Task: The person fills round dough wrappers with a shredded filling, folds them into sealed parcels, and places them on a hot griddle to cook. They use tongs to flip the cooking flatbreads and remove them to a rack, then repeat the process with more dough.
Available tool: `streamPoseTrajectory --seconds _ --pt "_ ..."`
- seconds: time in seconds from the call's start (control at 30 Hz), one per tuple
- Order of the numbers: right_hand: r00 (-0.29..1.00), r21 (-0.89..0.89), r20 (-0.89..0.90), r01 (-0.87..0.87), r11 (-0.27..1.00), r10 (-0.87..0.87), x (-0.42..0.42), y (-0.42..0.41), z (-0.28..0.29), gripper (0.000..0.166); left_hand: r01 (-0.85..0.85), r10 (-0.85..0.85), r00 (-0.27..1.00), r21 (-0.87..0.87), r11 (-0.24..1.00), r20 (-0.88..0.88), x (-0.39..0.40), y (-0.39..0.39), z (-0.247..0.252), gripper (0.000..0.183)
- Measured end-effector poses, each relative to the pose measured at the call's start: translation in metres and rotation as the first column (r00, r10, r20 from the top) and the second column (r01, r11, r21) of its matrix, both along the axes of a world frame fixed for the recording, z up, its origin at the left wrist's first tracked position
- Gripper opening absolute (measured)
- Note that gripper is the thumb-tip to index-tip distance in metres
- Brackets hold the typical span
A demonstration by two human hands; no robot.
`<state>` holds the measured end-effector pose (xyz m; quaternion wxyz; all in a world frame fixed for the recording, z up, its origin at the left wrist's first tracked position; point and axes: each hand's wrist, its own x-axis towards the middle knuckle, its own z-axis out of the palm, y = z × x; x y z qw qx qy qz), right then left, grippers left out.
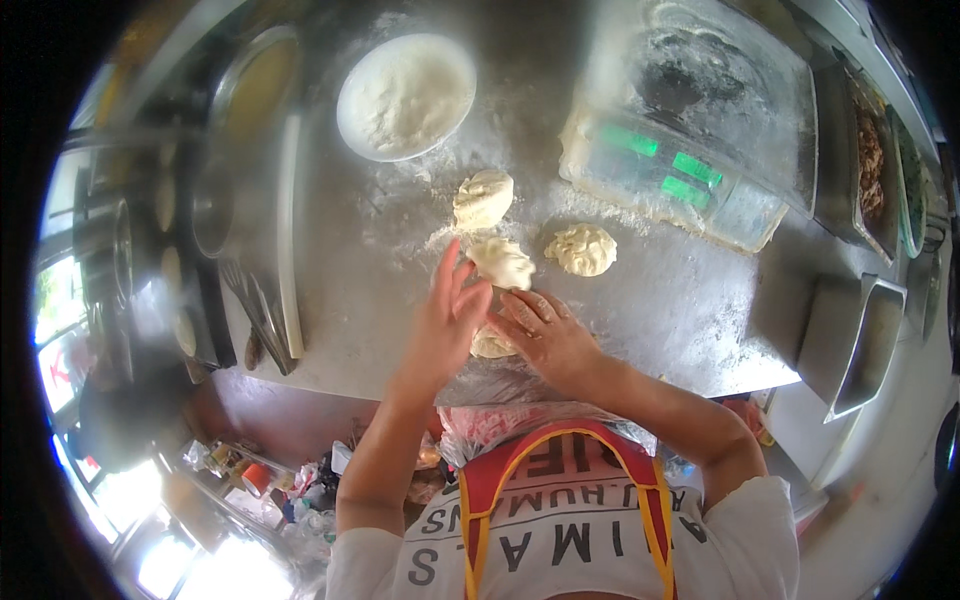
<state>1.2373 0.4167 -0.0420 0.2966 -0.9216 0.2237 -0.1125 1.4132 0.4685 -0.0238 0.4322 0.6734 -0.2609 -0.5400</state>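
Note:
My left hand (448, 322) is at the left edge of a blurred lump of dough (502, 264), its fingers spread and nothing visibly gripped. Over another piece of dough (491, 345) lies my right hand (553, 337), flour on its fingers, covering part of that piece. Its fingertips reach the lower edge of the blurred lump; whether they grip anything is hidden. Just beyond sits a smooth-topped dough lump (484, 199). A wrinkled round dough piece (582, 250) rests to the right, apart from both hands. Loose flour dusts the steel table (360, 300) around them.
A white bowl of flour (406, 97) stands at the back. Right of it is a floury digital scale (667, 169) with green displays. A pale rod (289, 240) and metal tongs (262, 319) lie left. Steel containers (855, 345) line the right edge, one holding brown filling (870, 161).

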Motion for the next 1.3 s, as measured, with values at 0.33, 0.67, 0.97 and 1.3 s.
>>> streamPoseTrajectory --seconds 0.33,0.67,0.97,1.3 --pt "0.966 0.937 -0.15 0.207 0.282 -0.21 0.006 -0.011 -0.007 0.029 0.335 -0.323 0.806 0.067 0.94 0.496 -0.029 0.03 -0.019 0.032" --pt "0.861 0.772 -0.235 -0.117 -0.624 -0.452 -0.008 -0.026 0.019 0.033 0.516 -0.089 0.439 -0.17 0.84 0.894 -0.03 0.008 -0.027 0.014" --pt "0.834 -0.486 0.326 0.552 0.677 -0.446 -0.032 -0.17 0.091 0.024 0.634 -0.314 0.431 -0.037 0.772 0.846 -0.034 0.031 -0.036 0.026" --pt "0.883 0.288 0.265 0.311 0.906 -0.387 0.019 -0.103 0.03 0.022 0.061 0.143 0.538 -0.207 0.976 0.831 0.072 -0.014 -0.011 0.054"
